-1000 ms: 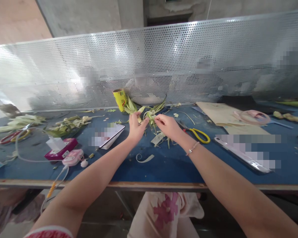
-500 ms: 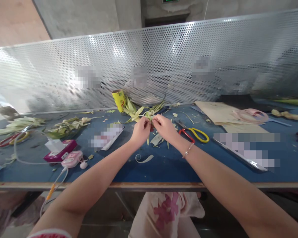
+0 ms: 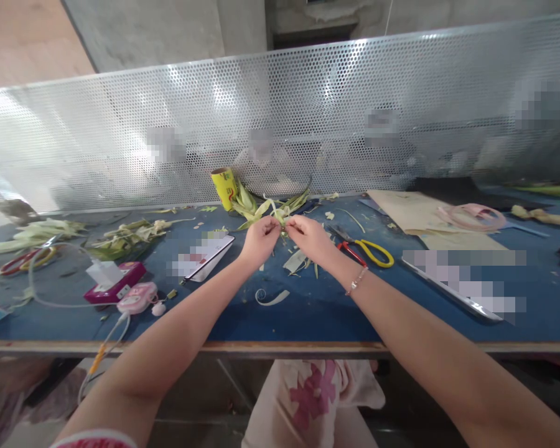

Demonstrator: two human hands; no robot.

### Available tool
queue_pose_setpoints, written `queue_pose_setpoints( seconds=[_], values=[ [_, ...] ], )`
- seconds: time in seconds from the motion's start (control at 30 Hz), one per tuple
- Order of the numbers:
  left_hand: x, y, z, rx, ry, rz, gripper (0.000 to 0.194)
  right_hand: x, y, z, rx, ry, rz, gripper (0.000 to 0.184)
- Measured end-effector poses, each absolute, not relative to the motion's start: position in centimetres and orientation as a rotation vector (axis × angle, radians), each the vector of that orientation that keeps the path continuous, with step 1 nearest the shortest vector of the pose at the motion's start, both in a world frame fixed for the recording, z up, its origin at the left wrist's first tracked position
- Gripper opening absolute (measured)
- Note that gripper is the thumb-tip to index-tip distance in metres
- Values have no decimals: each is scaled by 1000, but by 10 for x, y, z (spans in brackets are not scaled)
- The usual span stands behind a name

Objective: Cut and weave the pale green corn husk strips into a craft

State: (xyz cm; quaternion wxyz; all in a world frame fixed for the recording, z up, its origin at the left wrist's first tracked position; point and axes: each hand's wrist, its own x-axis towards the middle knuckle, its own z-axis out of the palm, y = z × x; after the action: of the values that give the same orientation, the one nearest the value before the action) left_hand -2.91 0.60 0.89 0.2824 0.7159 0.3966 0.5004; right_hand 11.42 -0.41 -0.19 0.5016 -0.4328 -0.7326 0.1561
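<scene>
1. Pale green leaf strips (image 3: 280, 214), narrow and splayed, sit mid-table towards the far edge, pinched from both sides by the left hand (image 3: 260, 238) and right hand (image 3: 308, 237).
2. Scissors (image 3: 364, 248) lie just right; phone (image 3: 205, 255) left; bare blue table (image 3: 308, 311) towards the near edge.
3. Compared with a second ago, the hands have closed together and lifted slightly.

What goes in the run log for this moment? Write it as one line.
left hand: grip on leaf strips | right hand: grip on leaf strips | scissors: on blue table, right of hands
</scene>
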Motion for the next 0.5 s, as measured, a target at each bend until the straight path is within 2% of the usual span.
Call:
queue_pose_setpoints(
  seconds=[0.5],
  values=[
    [-31,13,3,1811,1005,1346,7,119,5,-6,-980,-1711,617,17]
  ],
)
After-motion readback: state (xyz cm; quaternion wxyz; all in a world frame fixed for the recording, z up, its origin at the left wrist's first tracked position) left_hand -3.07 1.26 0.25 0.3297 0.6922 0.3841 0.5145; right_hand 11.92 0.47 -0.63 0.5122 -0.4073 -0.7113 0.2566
